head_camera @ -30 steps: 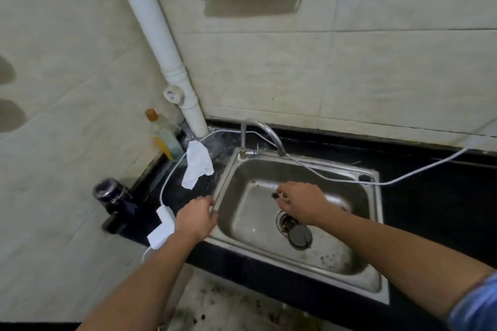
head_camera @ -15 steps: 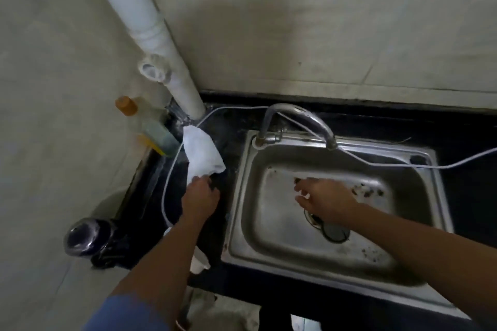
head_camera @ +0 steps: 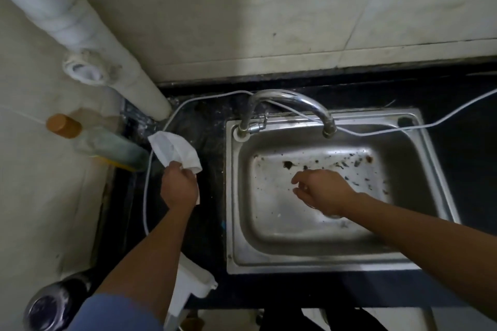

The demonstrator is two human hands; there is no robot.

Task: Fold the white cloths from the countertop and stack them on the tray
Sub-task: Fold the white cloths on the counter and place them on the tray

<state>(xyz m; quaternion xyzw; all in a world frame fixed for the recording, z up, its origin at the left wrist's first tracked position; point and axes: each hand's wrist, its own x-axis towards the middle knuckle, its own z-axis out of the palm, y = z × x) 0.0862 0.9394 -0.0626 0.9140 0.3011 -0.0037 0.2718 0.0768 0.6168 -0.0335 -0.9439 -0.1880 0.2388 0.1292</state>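
Observation:
A crumpled white cloth sticks up from my left hand, which grips its lower end above the black countertop left of the sink. My right hand hovers over the steel sink basin with loosely bent fingers and holds nothing. No tray is in view.
A chrome faucet arches over the sink's back rim. A white cable crosses the counter and sink. A bottle with an orange cap leans in the left corner by a white pipe. A white plastic piece and a dark flask sit at the front left.
My left hand went from the sink's edge to the cloth and took hold of it. The view tilted down toward the sink, and my right hand stayed over the basin.

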